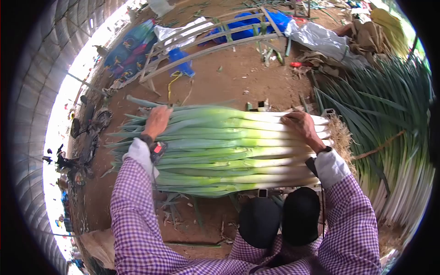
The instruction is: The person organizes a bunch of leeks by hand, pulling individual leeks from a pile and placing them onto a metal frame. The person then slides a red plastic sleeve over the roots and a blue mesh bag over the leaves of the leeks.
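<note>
A wide row of leeks [220, 146] lies side by side in front of me, with green leaves to the left and white stems to the right. Brown roots [339, 137] hang at their right end. My left hand [157, 121] is closed over the leaves of a leek at the far left of the row. On the white stem of a far-side leek, near the roots, the fingers of my right hand [303, 128] are bent and closed. Both fingertips are partly hidden. Below the row, two dark knee covers [260, 222] show close to it.
A big heap of leeks [380, 110] stands on the right. Beyond the row are a wooden frame [211, 43], a blue plastic container [181, 62] and silvery sheeting [321, 39]. A motorcycle [85, 128] is at the left. Leaf scraps litter the brown ground [220, 87].
</note>
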{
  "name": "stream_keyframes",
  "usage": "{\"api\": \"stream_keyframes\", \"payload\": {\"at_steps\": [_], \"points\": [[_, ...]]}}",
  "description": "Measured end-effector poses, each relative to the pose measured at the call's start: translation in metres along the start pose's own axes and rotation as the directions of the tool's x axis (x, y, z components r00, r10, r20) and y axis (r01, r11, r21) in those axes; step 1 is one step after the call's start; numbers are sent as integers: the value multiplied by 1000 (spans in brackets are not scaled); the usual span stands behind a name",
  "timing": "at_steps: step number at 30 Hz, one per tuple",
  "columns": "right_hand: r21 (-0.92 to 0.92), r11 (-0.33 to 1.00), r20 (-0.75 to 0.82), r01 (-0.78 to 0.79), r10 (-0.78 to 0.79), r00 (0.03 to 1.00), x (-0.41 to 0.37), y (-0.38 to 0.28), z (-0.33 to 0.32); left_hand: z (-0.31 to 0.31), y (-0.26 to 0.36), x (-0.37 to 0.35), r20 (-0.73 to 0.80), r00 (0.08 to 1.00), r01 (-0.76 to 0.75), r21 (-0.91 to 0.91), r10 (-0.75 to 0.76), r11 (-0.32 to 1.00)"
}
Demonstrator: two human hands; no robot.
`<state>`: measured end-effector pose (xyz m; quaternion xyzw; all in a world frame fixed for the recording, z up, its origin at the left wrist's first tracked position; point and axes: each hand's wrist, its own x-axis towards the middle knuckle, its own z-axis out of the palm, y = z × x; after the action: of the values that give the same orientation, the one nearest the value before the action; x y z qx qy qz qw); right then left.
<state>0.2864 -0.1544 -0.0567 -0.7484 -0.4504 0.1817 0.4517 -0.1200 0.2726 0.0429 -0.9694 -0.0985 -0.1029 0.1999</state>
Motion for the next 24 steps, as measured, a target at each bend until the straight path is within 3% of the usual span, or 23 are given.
{"api": "stream_keyframes", "payload": {"at_steps": [1, 3, 4, 7, 8, 11, 14, 19, 22, 24], "points": [[26, 999, -21, -27, 27, 999, -3, 0, 1, 2, 2, 6, -98, 993, -66, 15, 67, 998], [-28, 999, -41, 18, -20, 999, -2, 5, 1, -21, 10, 23, 165, 963, 248, -236, -213, 939], [-34, 999, -41, 27, -28, 999, -2, 6, 1, -45, 15, 32, 321, 892, 417, -310, -319, 854], [-57, 997, -44, 56, -58, 997, 0, 9, 2, -81, 40, 57, 324, 900, 429, -532, -292, 730], [-68, 996, -49, 63, -66, 997, 1, 11, 3, -93, 56, 69, 411, 865, 488, -560, -287, 670], [-79, 995, -61, 62, -67, 996, 0, 16, 6, -89, 111, 91, 316, 943, 274, -574, -99, 772], [-73, 997, -37, 13, -15, 999, 2, 22, 9, -87, 168, 111, 284, 959, 128, -392, -12, 911], [-71, 997, -50, 14, -18, 999, -7, -8, -7, -73, 192, 111, 251, 953, 249, -333, -169, 909], [-62, 986, -144, 157, -165, 976, -6, 13, 4, -66, 197, 99, 244, 939, 306, -276, -241, 911], [-147, 968, -128, 206, -225, 966, 9, 46, 27, -54, 191, 96, 271, 928, 325, -259, -254, 910]]}}
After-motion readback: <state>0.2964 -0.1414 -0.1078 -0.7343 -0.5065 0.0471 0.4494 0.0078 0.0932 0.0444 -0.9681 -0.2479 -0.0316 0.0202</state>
